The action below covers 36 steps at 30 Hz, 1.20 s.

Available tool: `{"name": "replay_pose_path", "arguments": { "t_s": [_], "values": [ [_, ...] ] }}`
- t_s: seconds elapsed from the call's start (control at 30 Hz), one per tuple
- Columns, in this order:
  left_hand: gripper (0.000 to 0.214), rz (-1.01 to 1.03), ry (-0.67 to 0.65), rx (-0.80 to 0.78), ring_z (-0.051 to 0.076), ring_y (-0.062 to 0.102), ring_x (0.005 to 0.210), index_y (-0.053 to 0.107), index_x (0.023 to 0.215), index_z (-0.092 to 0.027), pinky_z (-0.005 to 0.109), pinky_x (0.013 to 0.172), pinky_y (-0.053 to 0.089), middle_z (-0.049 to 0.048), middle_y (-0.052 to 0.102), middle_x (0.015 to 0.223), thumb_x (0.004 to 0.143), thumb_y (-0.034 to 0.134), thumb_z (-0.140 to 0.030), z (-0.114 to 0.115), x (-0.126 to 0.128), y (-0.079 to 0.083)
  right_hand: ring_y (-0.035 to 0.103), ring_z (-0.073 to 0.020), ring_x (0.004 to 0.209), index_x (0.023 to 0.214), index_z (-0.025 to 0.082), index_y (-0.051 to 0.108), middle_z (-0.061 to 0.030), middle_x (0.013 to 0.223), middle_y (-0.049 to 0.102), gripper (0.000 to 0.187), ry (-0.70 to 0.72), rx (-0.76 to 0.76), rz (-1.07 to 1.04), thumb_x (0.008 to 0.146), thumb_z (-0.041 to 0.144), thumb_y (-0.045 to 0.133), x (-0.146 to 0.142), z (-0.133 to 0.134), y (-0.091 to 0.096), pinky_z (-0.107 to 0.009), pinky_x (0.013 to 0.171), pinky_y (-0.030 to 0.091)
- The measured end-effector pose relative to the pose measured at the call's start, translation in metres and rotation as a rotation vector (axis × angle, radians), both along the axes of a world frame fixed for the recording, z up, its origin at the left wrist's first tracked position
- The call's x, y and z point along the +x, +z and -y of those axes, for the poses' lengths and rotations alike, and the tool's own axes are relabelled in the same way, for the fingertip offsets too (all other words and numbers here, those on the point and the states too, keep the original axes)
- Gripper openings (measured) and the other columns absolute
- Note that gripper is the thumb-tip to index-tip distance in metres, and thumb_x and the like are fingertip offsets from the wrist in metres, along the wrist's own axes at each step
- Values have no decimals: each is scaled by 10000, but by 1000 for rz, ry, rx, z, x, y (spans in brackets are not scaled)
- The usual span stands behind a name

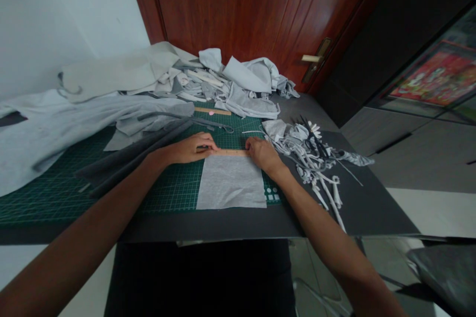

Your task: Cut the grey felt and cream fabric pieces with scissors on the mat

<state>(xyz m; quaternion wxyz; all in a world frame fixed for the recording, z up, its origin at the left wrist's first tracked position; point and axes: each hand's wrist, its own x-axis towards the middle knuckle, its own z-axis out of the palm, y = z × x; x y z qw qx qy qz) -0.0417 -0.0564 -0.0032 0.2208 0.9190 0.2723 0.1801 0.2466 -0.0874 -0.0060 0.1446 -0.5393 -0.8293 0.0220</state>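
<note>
Currently, the left hand (191,148) and right hand (262,153), grip spread, press a thin wooden ruler (230,152) onto a pale grey fabric sheet (230,183) on a green cutting mat (55,198), crumpled grey fabric strips (308,158) just beside.

Dim, soft light, glare on the varnished door (282,10), and wide-angle bending at the edges.

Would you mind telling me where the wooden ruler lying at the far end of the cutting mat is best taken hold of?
I'd pinch the wooden ruler near its right end, coming from the near side with the right hand. It lies flat across the green cutting mat, and that end looks free, while its left end sits close to the grey fabric.
</note>
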Motion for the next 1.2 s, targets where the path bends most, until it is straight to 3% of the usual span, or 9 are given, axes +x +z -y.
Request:
{"name": "replay_pose_path", "arguments": {
  "t_s": [0.13, 0.37, 0.5, 0.63, 0.8, 0.9, 1.2],
  "values": [
    [278, 8, 20, 77, 211, 545, 949, 707, 949, -180, 347, 925, 402, 66, 619, 946, 979, 493, -354, 1, 14, -1, 671, -208, 831, 1010, 207, 661, -94, 951, 744, 218, -25, -29, 31, 957, 147, 458, -2, 0, 0, -303, 756, 426],
    [323, 12, -29, 53, 208, 547, 1008, 741, 1076, -212, 354, 965, 409, 79, 584, 1040, 991, 433, -261, -1, 28, -6, 691, -240, 860, 1096, 212, 643, -101, 962, 750, 236, -72, -7, 31, 947, 162, 466, 1, 5, 7, -315, 762, 438],
    [308, 38, -33, 47, 212, 546, 1010, 755, 1051, -223, 366, 976, 411, 82, 595, 1044, 977, 457, -247, -3, 27, -9, 692, -250, 816, 1167, 206, 607, -95, 918, 746, 247, -152, 42, -62, 964, 258, 476, 14, 0, 6, -316, 729, 453],
    [324, 30, -45, 77, 208, 546, 1042, 744, 1047, -228, 376, 1009, 391, 77, 619, 1090, 979, 427, -213, -2, 28, -9, 689, -255, 889, 1200, 168, 616, -129, 1021, 738, 312, -224, 115, -163, 993, 324, 442, 25, -9, -2, -328, 769, 472],
    [315, 11, -27, 129, 206, 582, 1033, 733, 1000, -207, 421, 1060, 357, 74, 637, 1073, 939, 431, -143, -1, 32, -9, 673, -228, 913, 1088, 171, 691, -119, 1024, 736, 280, -143, 96, -165, 976, 353, 510, 24, -16, -8, -325, 835, 469],
    [312, 35, -35, 122, 199, 592, 1068, 725, 986, -194, 386, 1042, 399, 82, 639, 1099, 912, 434, -107, 0, 33, -9, 668, -217, 914, 1027, 186, 711, -102, 1015, 738, 276, -116, 95, -167, 986, 366, 506, 21, -18, -8, -325, 853, 455],
    [332, 65, -65, 79, 186, 615, 1148, 726, 1019, -192, 350, 1050, 454, 102, 637, 1227, 924, 423, -95, -3, 31, -11, 644, -194, 851, 1047, 192, 713, -80, 991, 734, 226, -84, 89, -172, 955, 349, 578, 18, -21, -9, -317, 823, 433]
  ]
}}
